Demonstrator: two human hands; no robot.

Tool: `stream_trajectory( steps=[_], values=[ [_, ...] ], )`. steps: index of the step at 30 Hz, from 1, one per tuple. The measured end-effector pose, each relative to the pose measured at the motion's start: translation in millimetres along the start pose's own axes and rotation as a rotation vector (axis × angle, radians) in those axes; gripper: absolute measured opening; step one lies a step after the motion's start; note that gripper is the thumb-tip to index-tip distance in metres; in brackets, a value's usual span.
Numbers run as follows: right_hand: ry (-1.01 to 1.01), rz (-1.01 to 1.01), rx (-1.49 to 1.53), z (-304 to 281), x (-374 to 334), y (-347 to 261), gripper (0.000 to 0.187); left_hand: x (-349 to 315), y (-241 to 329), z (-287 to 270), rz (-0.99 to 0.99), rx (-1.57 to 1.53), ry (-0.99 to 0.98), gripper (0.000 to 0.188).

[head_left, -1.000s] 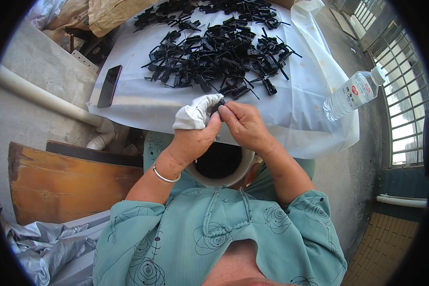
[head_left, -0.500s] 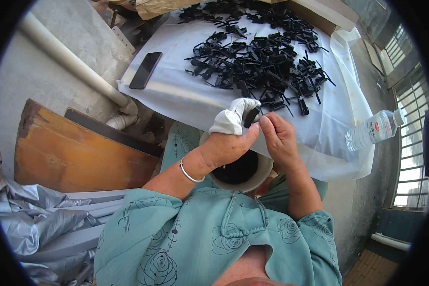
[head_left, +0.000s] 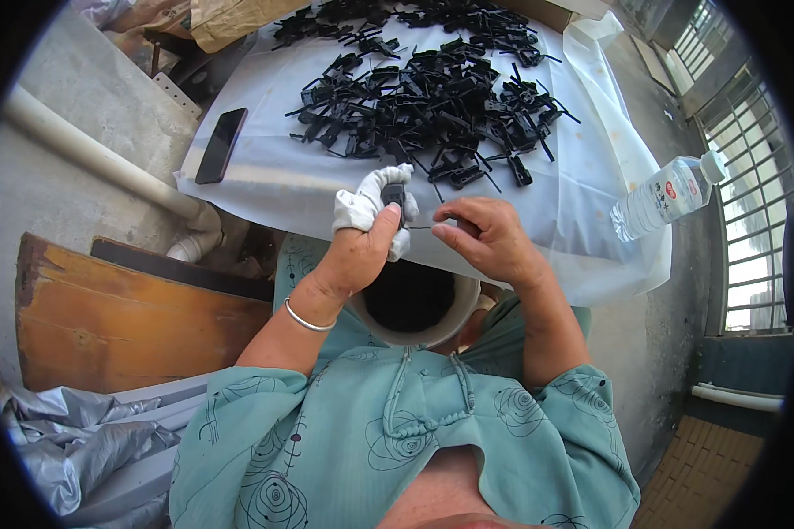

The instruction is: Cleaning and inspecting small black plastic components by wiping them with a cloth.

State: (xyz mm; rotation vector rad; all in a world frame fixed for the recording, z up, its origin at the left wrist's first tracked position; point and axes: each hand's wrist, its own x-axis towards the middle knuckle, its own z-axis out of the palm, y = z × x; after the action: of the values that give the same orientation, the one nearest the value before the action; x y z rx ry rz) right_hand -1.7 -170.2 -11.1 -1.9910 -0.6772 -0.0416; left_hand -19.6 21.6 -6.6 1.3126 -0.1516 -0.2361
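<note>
My left hand (head_left: pixel 368 231), its fingers partly covered by a white glove (head_left: pixel 358 210), holds a small black plastic part (head_left: pixel 395 194) between thumb and gloved fingers. A thin dark strip (head_left: pixel 421 227) runs sideways from that part to my right hand (head_left: pixel 494 238). The bare right hand is curled, thumb and forefinger at the strip's end; their exact grip is small in view. Both hands are over the table's near edge. Below them, a pale bucket (head_left: pixel 432 333) has dark contents. Beyond them lies a heap of similar black parts (head_left: pixel 432 106) with thin rods sticking out.
White plastic sheeting (head_left: pixel 265 189) covers the table. A phone (head_left: pixel 221 146) lies at its left, a clear water bottle (head_left: pixel 666 196) at its right. An open cardboard box (head_left: pixel 547 12) is at the back. Left of me are a wooden board (head_left: pixel 132 322) and a pipe (head_left: pixel 106 154).
My hands have come apart, the right drawing away to the right of the black part. The left has turned, so the part stands more upright. The view has shifted, with the table appearing further left.
</note>
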Motion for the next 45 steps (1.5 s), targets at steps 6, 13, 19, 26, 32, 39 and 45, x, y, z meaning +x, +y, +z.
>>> stream_trajectory(
  steps=[6,13,19,26,32,39,45],
  values=[
    [0.171,-0.23,0.089,7.5,-0.3,8.6,0.013,2.2,4.2,7.3,0.004,0.238,-0.156,0.036],
    [0.175,-0.027,0.227,19.3,-4.5,1.6,0.011,-3.5,5.0,12.5,0.0,0.289,-0.13,0.026],
    [0.012,0.078,0.205,20.1,-6.2,-8.7,0.02,6.5,-18.5,6.1,0.488,0.663,-0.036,0.025],
    [0.174,0.042,0.192,44.5,-6.8,-2.6,0.018,-2.0,-17.5,12.1,0.419,0.812,-0.021,0.026],
    [0.096,0.052,0.288,38.4,-3.7,-3.7,0.02,-7.7,-16.0,5.7,0.366,0.783,0.006,0.029],
    [0.285,0.004,-0.638,26.5,-1.7,20.1,0.014,8.3,-9.2,-5.5,0.532,1.106,-0.045,0.018],
    [0.2,-0.134,-0.553,18.7,-10.5,5.3,0.01,34.9,-13.7,8.9,0.496,1.058,0.07,0.022]
  ],
)
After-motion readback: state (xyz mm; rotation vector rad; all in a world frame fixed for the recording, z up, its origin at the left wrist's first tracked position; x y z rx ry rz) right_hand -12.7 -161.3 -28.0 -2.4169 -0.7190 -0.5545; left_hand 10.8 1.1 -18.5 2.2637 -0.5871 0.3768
